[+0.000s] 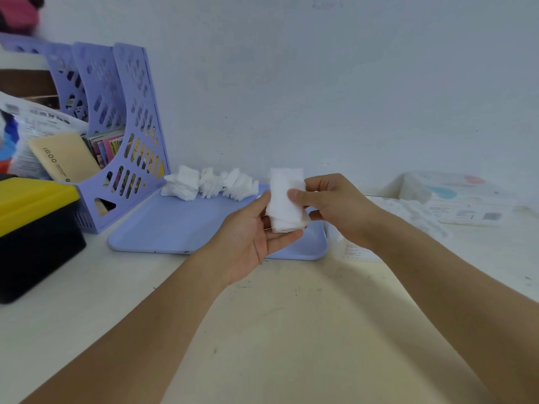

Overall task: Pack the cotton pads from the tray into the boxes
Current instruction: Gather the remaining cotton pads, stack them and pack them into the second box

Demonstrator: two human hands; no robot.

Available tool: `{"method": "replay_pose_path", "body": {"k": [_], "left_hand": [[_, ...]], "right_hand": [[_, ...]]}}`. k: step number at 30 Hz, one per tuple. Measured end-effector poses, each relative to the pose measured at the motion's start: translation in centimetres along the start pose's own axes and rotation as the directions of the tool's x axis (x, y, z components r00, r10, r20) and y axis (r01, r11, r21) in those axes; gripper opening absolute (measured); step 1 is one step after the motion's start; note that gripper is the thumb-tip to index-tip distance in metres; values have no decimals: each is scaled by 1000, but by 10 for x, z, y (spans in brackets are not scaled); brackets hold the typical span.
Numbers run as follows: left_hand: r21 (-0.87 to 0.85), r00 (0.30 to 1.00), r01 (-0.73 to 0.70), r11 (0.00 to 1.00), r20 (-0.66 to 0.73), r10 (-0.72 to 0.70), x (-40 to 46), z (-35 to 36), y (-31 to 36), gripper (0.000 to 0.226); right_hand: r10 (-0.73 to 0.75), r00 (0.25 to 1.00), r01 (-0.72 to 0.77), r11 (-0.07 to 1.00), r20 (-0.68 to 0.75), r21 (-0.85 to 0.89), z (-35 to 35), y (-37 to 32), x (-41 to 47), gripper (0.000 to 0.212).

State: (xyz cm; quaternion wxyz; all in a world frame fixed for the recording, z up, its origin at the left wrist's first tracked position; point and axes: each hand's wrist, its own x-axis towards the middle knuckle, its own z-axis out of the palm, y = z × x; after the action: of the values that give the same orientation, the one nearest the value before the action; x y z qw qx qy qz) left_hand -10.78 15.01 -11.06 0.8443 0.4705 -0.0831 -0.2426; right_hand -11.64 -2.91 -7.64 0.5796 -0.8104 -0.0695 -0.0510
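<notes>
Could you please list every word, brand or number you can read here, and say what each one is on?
"iQOO": on the beige box standing in the purple file rack.
Print on the white bag at far left: too blurred to read.
Print and codes on the white boxes at right: too small and blurred to read.

Both hands hold stack of cotton pads point(285, 199) above right part of tray point(163, 225). Left hand point(256, 237) palm up under stack, fingers curled at its lower edge. Right hand point(329, 205) pinches stack from right, thumb on front. Loose pads point(210, 185) heaped at tray's far edge. Tray lilac, on pale table point(291, 330). Lilac file rack point(122, 135) left of tray; yellow-lidded black box point(35, 237) beside it. Blurred white boxes point(455, 199) far right, more pads in front of them.
</notes>
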Motion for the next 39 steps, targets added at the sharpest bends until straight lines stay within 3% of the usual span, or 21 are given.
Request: {"method": "replay_pose_path", "body": {"k": [5, 10, 14, 18, 23, 33, 37, 39], "left_hand": [[-96, 999, 54, 994, 13, -53, 0, -2, 0, 45], [-175, 997, 80, 981, 18, -78, 0, -3, 2, 45], [-196, 997, 72, 978, 7, -72, 0, -2, 3, 44], [-190, 999, 37, 981, -18, -41, -1, 2, 3, 40], [-171, 998, -30, 985, -55, 21, 1, 1, 4, 39], [-99, 995, -75, 992, -79, 67, -3, 8, 2, 37], [-83, 995, -80, 993, -60, 75, -5, 9, 2, 51], [-32, 995, -87, 996, -53, 85, -5, 9, 1, 45]], "right_hand": [[-35, 998, 33, 999, -49, -37, -1, 2, 1, 37], [-40, 989, 66, 981, -142, 183, -9, -11, 1, 28], [3, 1000, 0, 992, -24, 123, -18, -21, -3, 28], [125, 990, -137, 970, 70, 202, -13, -21, -7, 18], [174, 976, -184, 980, 128, 69, -4, -21, -11, 19], [214, 970, -219, 975, 114, 39, 5, -18, -13, 24], [197, 980, -194, 977, 33, -90, 8, -17, -11, 30], [121, 992, -125, 972, -33, -199, 12, -15, -10, 35]]}}
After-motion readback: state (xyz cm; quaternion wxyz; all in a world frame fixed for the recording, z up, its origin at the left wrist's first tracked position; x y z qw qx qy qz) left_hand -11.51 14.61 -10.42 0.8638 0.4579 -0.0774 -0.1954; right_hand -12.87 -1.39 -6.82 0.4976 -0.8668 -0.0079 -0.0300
